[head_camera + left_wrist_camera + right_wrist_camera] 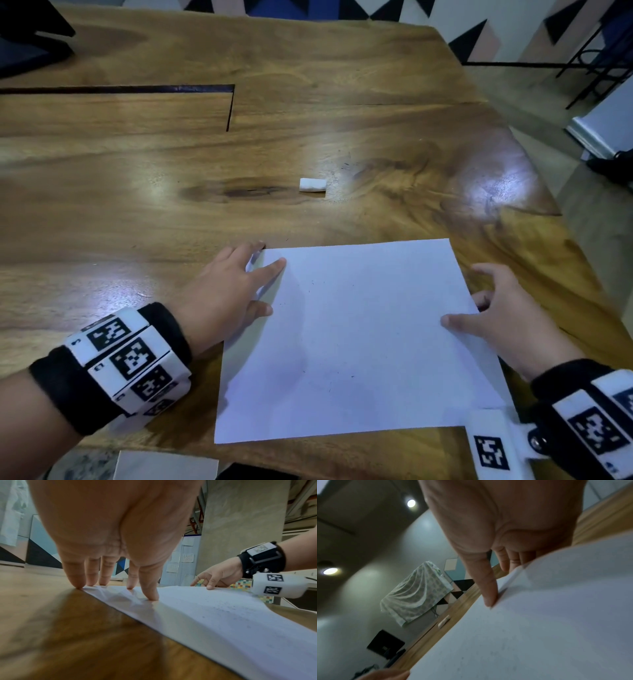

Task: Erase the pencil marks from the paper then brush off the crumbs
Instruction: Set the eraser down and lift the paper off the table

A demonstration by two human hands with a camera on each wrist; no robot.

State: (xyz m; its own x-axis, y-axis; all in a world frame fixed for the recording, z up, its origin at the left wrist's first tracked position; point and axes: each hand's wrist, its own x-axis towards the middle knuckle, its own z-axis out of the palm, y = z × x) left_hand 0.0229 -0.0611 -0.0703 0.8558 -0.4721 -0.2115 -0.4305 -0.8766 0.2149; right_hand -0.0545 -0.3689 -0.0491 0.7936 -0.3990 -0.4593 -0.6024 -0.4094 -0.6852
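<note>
Paper [359,339]: a white sheet lying near the front edge of my table [137,205], turned a little off square, its right edge lifted.
Marks: I see no clear pencil lines from the head view, only faint dark specks scattered over the sheet; from the left wrist view they read as a dim grey speckle, so I can't say for sure whether they are crumbs or leftover graphite.
Left hand [233,291]: at the sheet's far left corner, fingers spread and nearly straight. The left wrist view shows the fingertips [152,596] pressing down on the sheet and on the wood just beside it, with the corner slightly rumpled under them. It grips nothing.
Right hand [496,315]: at the right edge. My thumb lies on top of the sheet, and at least one finger seems tucked under the raised edge, so I read it as pinching the paper; the other fingers are splayed over the table beyond the edge. The right wrist view shows the sheet bowed up toward that camera.
Eraser [312,185]: a small white block lying on the bare wood beyond the sheet, well apart from both hands.
Monitor [27,41]: a dark shape at the far left corner.
</note>
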